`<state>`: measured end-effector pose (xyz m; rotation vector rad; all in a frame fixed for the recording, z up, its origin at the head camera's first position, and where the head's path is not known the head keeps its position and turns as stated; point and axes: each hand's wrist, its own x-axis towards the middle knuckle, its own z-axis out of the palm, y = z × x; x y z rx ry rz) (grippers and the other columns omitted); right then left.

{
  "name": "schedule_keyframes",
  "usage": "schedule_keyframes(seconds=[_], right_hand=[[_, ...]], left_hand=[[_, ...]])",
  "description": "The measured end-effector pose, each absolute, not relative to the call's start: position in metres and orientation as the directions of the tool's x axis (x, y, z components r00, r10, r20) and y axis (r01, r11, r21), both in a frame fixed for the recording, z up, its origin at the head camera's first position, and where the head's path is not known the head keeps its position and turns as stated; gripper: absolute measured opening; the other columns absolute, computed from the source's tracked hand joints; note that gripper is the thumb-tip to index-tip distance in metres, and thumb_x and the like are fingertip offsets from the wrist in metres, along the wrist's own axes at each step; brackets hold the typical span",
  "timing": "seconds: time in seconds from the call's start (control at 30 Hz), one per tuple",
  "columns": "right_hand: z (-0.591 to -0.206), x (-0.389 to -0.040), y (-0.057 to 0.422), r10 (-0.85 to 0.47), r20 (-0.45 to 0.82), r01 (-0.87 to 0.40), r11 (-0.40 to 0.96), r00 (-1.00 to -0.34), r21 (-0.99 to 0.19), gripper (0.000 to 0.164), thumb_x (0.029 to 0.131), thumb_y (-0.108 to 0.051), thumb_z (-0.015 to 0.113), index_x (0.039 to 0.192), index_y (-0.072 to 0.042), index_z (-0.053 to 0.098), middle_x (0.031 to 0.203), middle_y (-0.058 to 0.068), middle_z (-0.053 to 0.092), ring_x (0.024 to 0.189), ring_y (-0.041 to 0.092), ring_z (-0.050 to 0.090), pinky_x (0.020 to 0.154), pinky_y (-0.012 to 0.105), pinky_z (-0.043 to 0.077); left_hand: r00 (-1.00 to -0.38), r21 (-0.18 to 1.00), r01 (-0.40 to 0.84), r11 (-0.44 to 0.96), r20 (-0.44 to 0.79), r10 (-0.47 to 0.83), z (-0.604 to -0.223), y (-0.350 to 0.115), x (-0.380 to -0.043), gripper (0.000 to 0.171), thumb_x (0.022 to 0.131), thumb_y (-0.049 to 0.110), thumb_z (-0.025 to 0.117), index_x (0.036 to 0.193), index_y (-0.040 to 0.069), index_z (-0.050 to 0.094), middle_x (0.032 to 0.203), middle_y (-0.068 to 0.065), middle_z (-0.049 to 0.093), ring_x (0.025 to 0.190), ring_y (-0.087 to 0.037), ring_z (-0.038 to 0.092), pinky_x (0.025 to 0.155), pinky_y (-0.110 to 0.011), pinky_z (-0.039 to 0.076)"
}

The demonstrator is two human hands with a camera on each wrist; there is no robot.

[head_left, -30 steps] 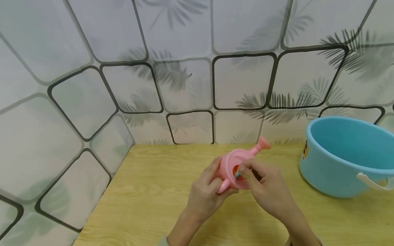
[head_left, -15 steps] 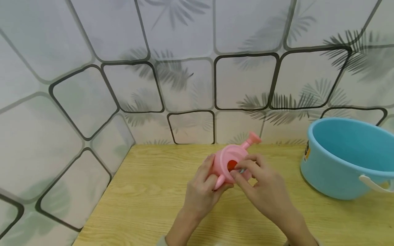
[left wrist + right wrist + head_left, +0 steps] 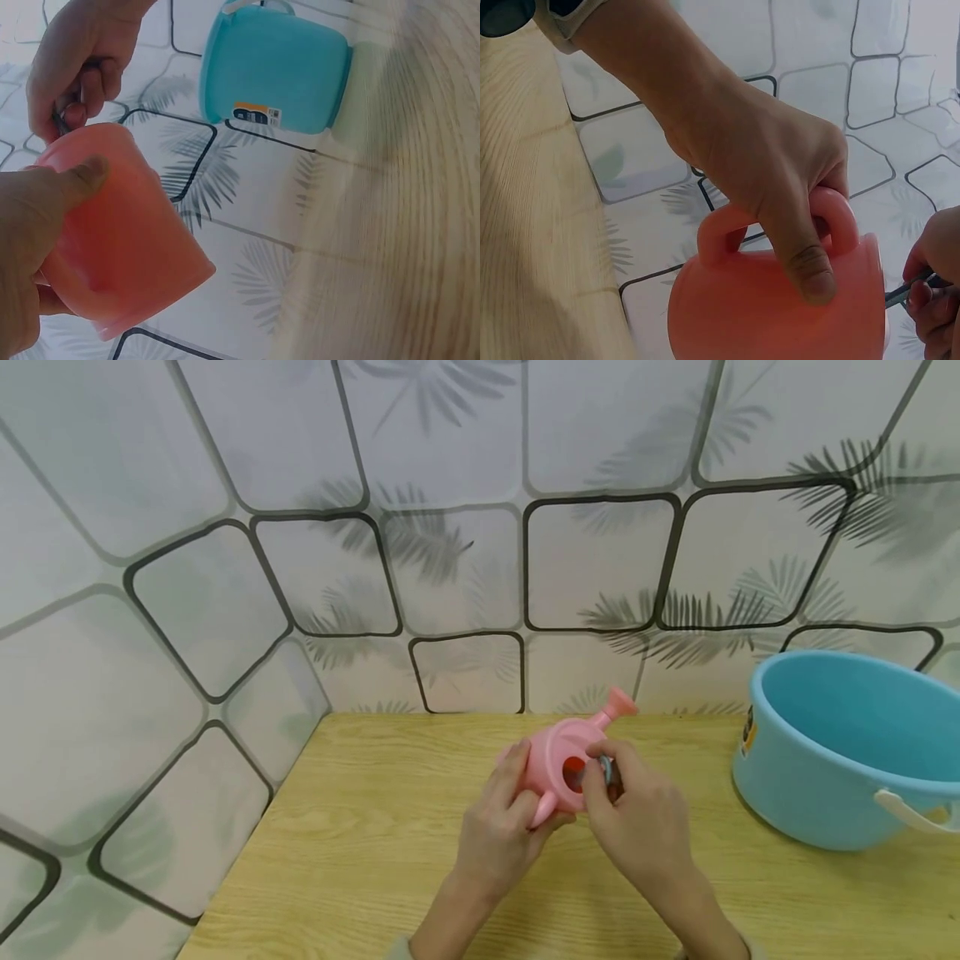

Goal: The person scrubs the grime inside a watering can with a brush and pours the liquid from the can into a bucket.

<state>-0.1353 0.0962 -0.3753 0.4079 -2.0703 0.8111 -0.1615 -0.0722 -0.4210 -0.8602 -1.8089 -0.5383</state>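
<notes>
In the head view, a pink toy watering can (image 3: 538,764) is held tilted above the table, its spout pointing up and right. My left hand (image 3: 491,827) grips it by the body and handle, the thumb pressed along its side in the right wrist view. The can's round opening (image 3: 573,773) faces my right hand (image 3: 645,810). Between thumb and fingers that hand pinches a slim dark object (image 3: 901,292) with a blue-grey looped end (image 3: 606,768). Its shaft reaches to the can's opening; the kind cannot be told, as the fingers cover most of it.
A light blue bucket (image 3: 817,777) with a white handle (image 3: 911,810) stands on the wooden table (image 3: 360,827) to the right. Behind and at the left rises a wall (image 3: 450,568) patterned with rounded outlines and grey leaves.
The watering can has shifted slightly left in both hands. My right fingers have changed their hold on the slim object, and its looped end now shows right of the opening.
</notes>
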Motion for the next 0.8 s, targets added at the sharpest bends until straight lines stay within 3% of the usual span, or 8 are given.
schedule_keyframes(seconds=[0.17, 0.3, 0.43, 0.57, 0.67, 0.8], right_hand=[[-0.377, -0.136, 0.094, 0.016, 0.809, -0.51, 0.768, -0.588, -0.386, 0.01, 0.082, -0.001, 0.071, 0.092, -0.003, 0.069, 0.057, -0.006, 0.047, 0.046, -0.001, 0.031, 0.038, 0.017, 0.027], [-0.375, -0.133, 0.093, 0.009, 0.756, -0.452, 0.797, -0.654, -0.401, 0.009, 0.085, -0.003, 0.069, 0.094, -0.003, 0.072, 0.058, -0.002, 0.054, 0.046, 0.002, 0.033, 0.039, 0.02, 0.028], [-0.374, -0.13, 0.093, -0.034, 0.722, -0.419, 0.833, -0.691, -0.361, 0.004, 0.086, -0.003, 0.069, 0.089, -0.002, 0.068, 0.052, -0.004, 0.045, 0.043, 0.004, 0.028, 0.037, 0.021, 0.024], [-0.376, -0.131, 0.097, -0.11, 0.755, -0.428, 0.871, -0.647, -0.24, 0.013, 0.081, 0.0, 0.072, 0.081, -0.003, 0.06, 0.049, -0.007, 0.03, 0.043, 0.004, 0.021, 0.036, 0.021, 0.019], [-0.374, -0.131, 0.101, -0.137, 0.789, -0.453, 0.87, -0.599, -0.193, 0.012, 0.082, -0.001, 0.07, 0.081, -0.003, 0.059, 0.051, -0.007, 0.029, 0.045, 0.005, 0.022, 0.037, 0.022, 0.019], [-0.369, -0.125, 0.106, -0.159, 0.843, -0.508, 0.848, -0.514, -0.15, 0.01, 0.09, -0.009, 0.059, 0.082, -0.003, 0.062, 0.054, -0.006, 0.035, 0.046, 0.006, 0.023, 0.037, 0.022, 0.02]], left_hand=[[-0.249, -0.007, 0.736, 0.677, 0.927, 0.28, -0.424, -0.068, -0.159, 0.049, 0.068, 0.039, 0.088, 0.064, 0.008, 0.051, 0.124, -0.027, 0.064, 0.11, -0.038, 0.067, 0.073, -0.035, 0.061], [-0.258, 0.006, 0.709, 0.705, 0.933, 0.252, -0.427, -0.065, -0.158, 0.049, 0.069, 0.04, 0.088, 0.063, 0.008, 0.051, 0.124, -0.027, 0.064, 0.109, -0.039, 0.067, 0.071, -0.037, 0.062], [-0.273, 0.022, 0.692, 0.722, 0.933, 0.234, -0.431, -0.06, -0.155, 0.05, 0.068, 0.04, 0.088, 0.061, 0.008, 0.05, 0.123, -0.027, 0.065, 0.108, -0.038, 0.068, 0.073, -0.038, 0.061], [-0.305, 0.04, 0.694, 0.718, 0.92, 0.244, -0.436, -0.054, -0.153, 0.049, 0.07, 0.039, 0.088, 0.061, 0.008, 0.05, 0.121, -0.027, 0.066, 0.107, -0.037, 0.068, 0.08, -0.04, 0.06], [-0.314, 0.06, 0.698, 0.713, 0.921, 0.23, -0.439, -0.05, -0.152, 0.05, 0.07, 0.038, 0.088, 0.059, 0.008, 0.05, 0.12, -0.027, 0.066, 0.106, -0.036, 0.069, 0.081, -0.041, 0.059], [-0.304, 0.068, 0.692, 0.719, 0.93, 0.205, -0.44, -0.049, -0.152, 0.05, 0.071, 0.039, 0.087, 0.059, 0.008, 0.049, 0.12, -0.027, 0.066, 0.105, -0.037, 0.069, 0.078, -0.04, 0.06]])
